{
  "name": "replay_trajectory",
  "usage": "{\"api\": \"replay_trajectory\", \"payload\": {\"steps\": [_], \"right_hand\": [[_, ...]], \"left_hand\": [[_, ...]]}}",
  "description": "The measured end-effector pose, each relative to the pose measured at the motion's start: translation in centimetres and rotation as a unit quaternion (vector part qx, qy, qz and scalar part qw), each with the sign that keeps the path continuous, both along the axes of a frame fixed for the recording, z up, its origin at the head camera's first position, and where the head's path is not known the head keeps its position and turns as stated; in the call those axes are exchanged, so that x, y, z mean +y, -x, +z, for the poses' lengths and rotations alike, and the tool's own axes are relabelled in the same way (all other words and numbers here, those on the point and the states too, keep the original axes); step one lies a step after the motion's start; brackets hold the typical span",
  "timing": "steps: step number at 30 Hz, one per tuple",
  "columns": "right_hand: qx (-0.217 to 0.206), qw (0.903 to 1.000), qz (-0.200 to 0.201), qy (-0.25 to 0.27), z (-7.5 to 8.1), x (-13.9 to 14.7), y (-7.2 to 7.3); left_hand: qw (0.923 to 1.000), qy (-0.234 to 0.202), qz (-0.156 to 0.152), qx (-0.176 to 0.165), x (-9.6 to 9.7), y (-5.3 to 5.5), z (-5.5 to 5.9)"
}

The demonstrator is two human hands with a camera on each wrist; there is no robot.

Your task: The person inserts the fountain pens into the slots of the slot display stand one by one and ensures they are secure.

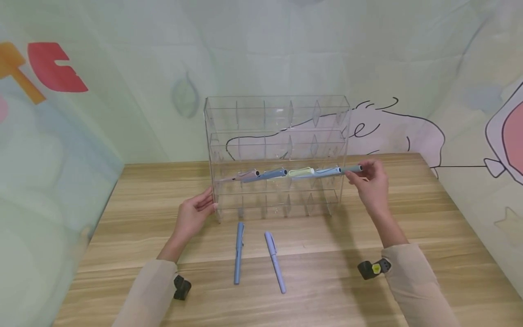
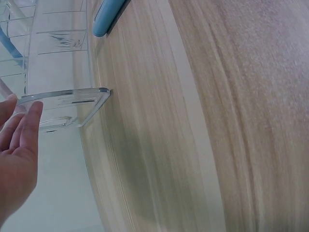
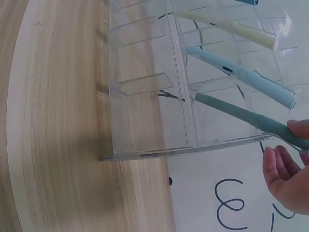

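Note:
A clear acrylic rack [image 1: 278, 195] with tiers of small compartments stands on the table. My right hand [image 1: 372, 181] pinches the end of a dark green pen [image 3: 231, 110] between thumb and fingers at the rack's right side. The pen's other end lies inside the rightmost compartment of a middle tier. Beside it in that tier lean a light blue pen [image 3: 241, 76], a pale yellow pen [image 1: 301, 172], a darker blue pen [image 1: 273, 173] and a pinkish pen [image 1: 247, 174]. At the left side, my left hand [image 1: 194, 213] holds the rack's side panel [image 2: 67, 93] between thumb and fingers.
A blue pen [image 1: 239, 254] and a lavender pen [image 1: 275, 262] lie on the wooden table [image 1: 318, 290] in front of the rack. Behind the rack hangs a printed cloth backdrop [image 1: 163, 59]. Dark cameras sit on both wrists.

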State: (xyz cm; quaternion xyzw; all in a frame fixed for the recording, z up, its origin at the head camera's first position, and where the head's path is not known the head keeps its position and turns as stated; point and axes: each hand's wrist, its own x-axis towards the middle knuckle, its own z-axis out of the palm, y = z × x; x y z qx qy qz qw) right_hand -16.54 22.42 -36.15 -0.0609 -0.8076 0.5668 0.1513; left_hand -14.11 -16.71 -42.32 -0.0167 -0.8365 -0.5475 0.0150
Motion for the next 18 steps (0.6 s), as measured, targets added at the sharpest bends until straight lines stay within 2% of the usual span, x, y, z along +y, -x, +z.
{"api": "replay_trajectory", "payload": {"steps": [5, 13, 18], "right_hand": [[-0.002, 0.9998, 0.014, -0.012, 0.4, 0.6, -0.5], [-0.027, 0.9993, -0.011, -0.024, 1.4, 1.3, -0.7], [-0.044, 0.9982, -0.005, -0.04, 1.6, 1.3, -0.6]], "left_hand": [[1.0, 0.002, 0.001, 0.002, 0.0, -0.1, 0.1], [0.9999, 0.01, 0.003, 0.007, -0.1, -0.2, 0.2], [1.0, 0.003, 0.002, 0.004, 0.0, -0.1, 0.1]]}}
